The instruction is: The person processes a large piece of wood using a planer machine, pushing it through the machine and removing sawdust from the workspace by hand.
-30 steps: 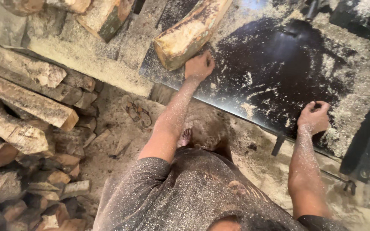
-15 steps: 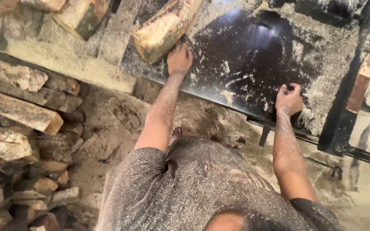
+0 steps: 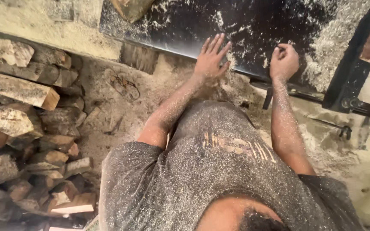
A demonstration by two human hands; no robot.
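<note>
The left hand [image 3: 210, 57], fingers spread and empty, has come off the split log [image 3: 131, 8], now lying apart at the far tabletop [image 3: 253, 25] edge. The right hand [image 3: 283, 62] stays fisted on the sawdust-strewn surface. Stacked firewood [image 3: 18, 119] sits left.

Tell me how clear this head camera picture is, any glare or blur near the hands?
Head view: daylight, mostly sharp; pale glare on the dark table top; left hand slightly soft at its spread fingers; right hand crisp, curled; woodpile shaded toward the bottom.
</note>
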